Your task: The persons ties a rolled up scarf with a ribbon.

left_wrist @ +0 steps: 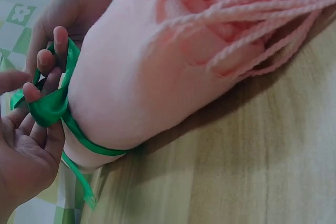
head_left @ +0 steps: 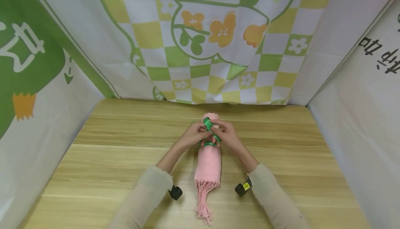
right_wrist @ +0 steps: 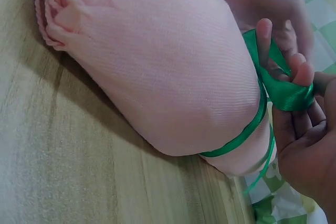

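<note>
A pink fringed scarf (head_left: 208, 164) lies rolled lengthwise on the table, its tassels toward me. A green ribbon (left_wrist: 89, 142) goes round the roll near its far end, with a loop standing up above it. My left hand (head_left: 193, 135) pinches the ribbon from the left side of the roll, fingers curled. From the right side, my right hand (head_left: 229, 135) grips the ribbon loop (right_wrist: 286, 95) between thumb and fingers. The fingertips of both hands meet over the band. A loose ribbon tail (left_wrist: 81, 179) hangs beside the roll. The crossing of the strands is partly hidden by the fingers.
The wooden table (head_left: 125, 159) is bounded by a patterned cloth (head_left: 212, 79) at the back and white printed panels at left and right. A black wrist camera (head_left: 176, 192) sits at the left cuff and another camera (head_left: 241, 189) at the right cuff.
</note>
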The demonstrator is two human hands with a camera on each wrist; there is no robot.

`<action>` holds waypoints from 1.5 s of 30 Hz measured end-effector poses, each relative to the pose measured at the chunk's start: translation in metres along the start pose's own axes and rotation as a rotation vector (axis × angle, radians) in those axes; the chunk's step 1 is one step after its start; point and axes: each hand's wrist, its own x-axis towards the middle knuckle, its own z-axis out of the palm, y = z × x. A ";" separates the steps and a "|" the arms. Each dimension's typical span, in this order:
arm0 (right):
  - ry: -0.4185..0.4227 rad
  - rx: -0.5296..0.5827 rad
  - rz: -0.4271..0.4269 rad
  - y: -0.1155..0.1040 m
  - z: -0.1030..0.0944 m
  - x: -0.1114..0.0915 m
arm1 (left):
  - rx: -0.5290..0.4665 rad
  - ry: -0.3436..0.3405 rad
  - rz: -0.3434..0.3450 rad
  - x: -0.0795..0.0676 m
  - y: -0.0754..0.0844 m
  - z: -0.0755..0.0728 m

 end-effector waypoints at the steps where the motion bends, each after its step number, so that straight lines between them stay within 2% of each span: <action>1: 0.005 -0.005 0.004 0.000 0.000 -0.001 | -0.009 0.012 0.002 0.000 0.000 0.001; 7: 0.073 -0.040 0.065 -0.002 0.003 -0.006 | -0.002 0.109 -0.012 0.002 -0.002 0.005; 10: 0.144 0.027 0.143 -0.004 0.005 -0.007 | -0.001 0.143 -0.019 0.002 -0.003 0.005; 13: 0.179 0.125 0.231 -0.004 0.007 -0.007 | -0.030 0.156 -0.030 0.002 -0.004 0.005; 18: 0.104 0.265 0.364 -0.004 0.009 -0.008 | -0.039 0.127 -0.030 0.002 -0.004 0.003; 21: 0.065 0.378 0.395 -0.003 0.010 -0.008 | -0.038 0.103 -0.047 0.003 -0.002 0.002; 23: 0.056 0.445 0.389 -0.002 0.011 -0.008 | -0.042 0.097 -0.071 0.003 -0.001 0.000; 26: 0.073 0.488 0.359 -0.001 0.013 -0.006 | -0.013 0.092 -0.086 0.003 0.001 -0.003; 33: 0.218 0.661 0.287 -0.002 0.022 0.001 | -0.024 0.116 -0.099 0.005 0.002 -0.005; 39: 0.320 0.703 0.234 -0.002 0.027 0.001 | -0.074 0.135 -0.059 0.003 0.000 -0.001; 45: 0.283 0.755 0.145 0.000 0.029 0.000 | -0.113 0.141 -0.046 0.004 -0.001 0.000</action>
